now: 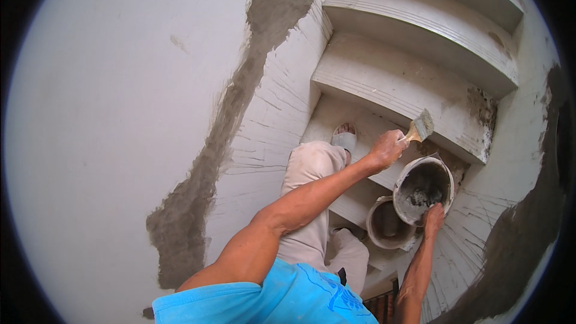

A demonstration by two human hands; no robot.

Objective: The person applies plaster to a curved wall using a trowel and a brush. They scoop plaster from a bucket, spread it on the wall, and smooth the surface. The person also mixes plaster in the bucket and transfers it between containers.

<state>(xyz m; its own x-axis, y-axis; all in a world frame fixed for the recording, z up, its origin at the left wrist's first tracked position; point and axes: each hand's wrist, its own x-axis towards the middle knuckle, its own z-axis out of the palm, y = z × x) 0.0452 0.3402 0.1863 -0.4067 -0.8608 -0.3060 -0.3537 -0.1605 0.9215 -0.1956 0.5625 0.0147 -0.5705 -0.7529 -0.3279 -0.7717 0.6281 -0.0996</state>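
Observation:
My left hand (389, 149) is closed round the handle of a paintbrush (422, 126). Its wide bristles are caked with grey mortar and point up to the right, over the edge of a stair tread. Lower right, my right hand (433, 216) grips the near rim of a bucket (424, 164), which tilts so its inside shows. Wet grey mortar (417, 199) lies in the bottom of that bucket. A second bucket (371, 228), with grey residue on its inner wall, stands just below and left of it, partly covered by the first.
Pale stairs (384, 75) curve upward ahead, their edges grooved. The white left wall (120, 114) bears a dark damp mortar band (231, 108); the right wall has another dark patch (510, 246). My slippered foot (344, 138) stands on a step. Dark railing bars (379, 307) show at the bottom.

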